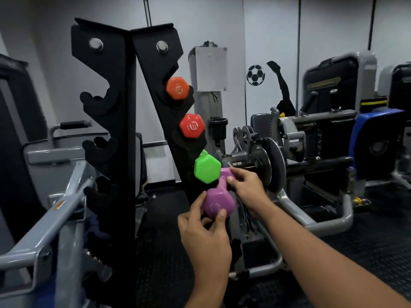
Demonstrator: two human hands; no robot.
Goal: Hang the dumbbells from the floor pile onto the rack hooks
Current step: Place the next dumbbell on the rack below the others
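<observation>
A black upright rack stands in front of me with hooks down two sides. On its right side hang an orange dumbbell, a red dumbbell below it and a green dumbbell lower still. I hold a purple dumbbell just under the green one, close to the rack's right edge. My left hand grips its near head from below. My right hand grips its far end and handle. The hooks on the rack's left side carry nothing.
A grey metal frame slants across the lower left. Weight machines with a grey steel base stand to the right and behind the rack. Dark rubber flooring lies at the lower right. The floor pile is out of view.
</observation>
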